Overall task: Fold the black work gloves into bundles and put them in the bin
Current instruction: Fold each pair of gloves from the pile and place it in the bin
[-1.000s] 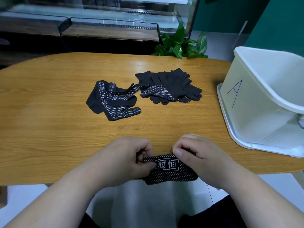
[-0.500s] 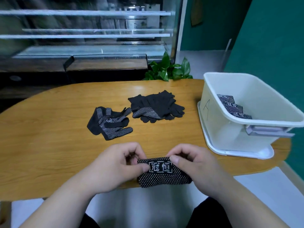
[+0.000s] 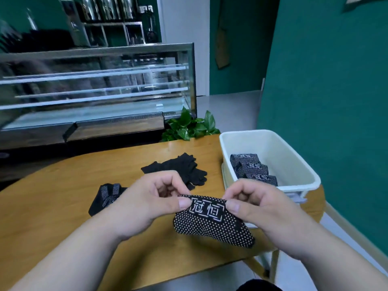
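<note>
Head view. Pinching the folded glove bundle (image 3: pixel 212 223) at its upper corners with left hand (image 3: pixel 147 204) and right hand (image 3: pixel 258 208), thumbs on top, above the worktop's (image 3: pixel 63 206) near right edge, beside the bin (image 3: pixel 279 152). Probably soft, light, grippy-dotted; best held across the fold to stop unrolling.

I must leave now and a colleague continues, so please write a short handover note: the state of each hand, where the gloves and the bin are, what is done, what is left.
Hands: the left hand and the right hand each pinch the top edge of one black white-dotted glove bundle, held over the near part of the wooden table.
Done: three folded bundles lie in the white plastic bin at the right.
Left: put this bundle in; then fold the far heap of loose black gloves and the near heap.
</note>
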Motion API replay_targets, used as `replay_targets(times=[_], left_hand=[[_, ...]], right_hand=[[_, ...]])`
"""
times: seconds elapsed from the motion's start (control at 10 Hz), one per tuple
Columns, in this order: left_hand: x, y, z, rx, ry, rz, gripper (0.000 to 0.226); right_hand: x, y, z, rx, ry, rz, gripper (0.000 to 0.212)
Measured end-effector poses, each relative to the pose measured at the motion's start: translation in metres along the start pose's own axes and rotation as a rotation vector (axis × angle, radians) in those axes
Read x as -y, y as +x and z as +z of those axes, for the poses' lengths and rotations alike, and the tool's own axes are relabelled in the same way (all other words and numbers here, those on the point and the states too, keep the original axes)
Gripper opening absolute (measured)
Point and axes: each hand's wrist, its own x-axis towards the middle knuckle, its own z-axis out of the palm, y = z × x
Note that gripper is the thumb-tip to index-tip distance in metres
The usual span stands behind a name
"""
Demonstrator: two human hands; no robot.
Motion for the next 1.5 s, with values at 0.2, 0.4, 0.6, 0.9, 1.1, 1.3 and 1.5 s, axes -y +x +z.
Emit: replay_targets(times=[0.2, 0.4, 0.6, 0.9, 1.1, 1.3, 1.5], left_hand=[[-0.024, 0.065, 0.024, -0.081, 0.025, -0.060, 0.007], [-0.016, 0.170, 0.040, -0.192, 0.295, -0.095, 0.010], [0.005, 0.268, 0.052, -0.110, 0.682, -0.169, 0.011], [0.036, 0.336, 0.077, -0.027, 1.225, -0.090, 0.007], [0.052, 0.342, 0.088, 0.098, 1.545, 0.042, 0.005], [0.052, 0.341, 0.092, 0.117, 1.675, 0.026, 0.023], [0.054, 0.337, 0.094, 0.108, 1.699, 0.013, 0.028]], right_hand=[[0.026, 0.021, -0.054, -0.101, -0.080, 0.068, 0.011], [0.020, 0.087, -0.129, -0.363, -0.347, 0.163, 0.010], [-0.017, 0.156, -0.181, -0.417, -0.596, 0.317, 0.010], [-0.049, 0.214, -0.204, -0.401, -0.943, 0.544, 0.007], [-0.066, 0.224, -0.189, -0.416, -1.150, 0.615, 0.014], [-0.075, 0.220, -0.187, -0.398, -1.237, 0.605, 0.015], [-0.078, 0.216, -0.187, -0.379, -1.261, 0.545, 0.012]])
